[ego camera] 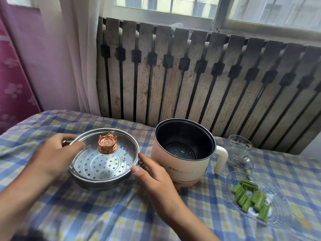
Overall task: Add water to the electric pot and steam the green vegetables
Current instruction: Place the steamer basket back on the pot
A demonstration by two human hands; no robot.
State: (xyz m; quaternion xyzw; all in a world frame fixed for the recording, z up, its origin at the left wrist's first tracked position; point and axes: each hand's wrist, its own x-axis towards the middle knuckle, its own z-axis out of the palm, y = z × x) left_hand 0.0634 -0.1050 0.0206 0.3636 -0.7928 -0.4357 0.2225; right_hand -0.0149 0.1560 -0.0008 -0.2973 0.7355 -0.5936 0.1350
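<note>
Soft daylight enters through the window [173, 6] above the slatted radiator cover [208, 75]. Below that cover, the glass lid [104, 153] shows pale glare. Wide-angle distortion bends the cover's slats. Farthest from the cover, the bottom corners blur, perhaps from motion.

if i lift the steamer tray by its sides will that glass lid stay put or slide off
The glass lid probably slides if tilted: it already sits slightly askew on the steamer tray. Likely breakable, being glass. The tray looks like thin metal, probably light and stiff.
</note>
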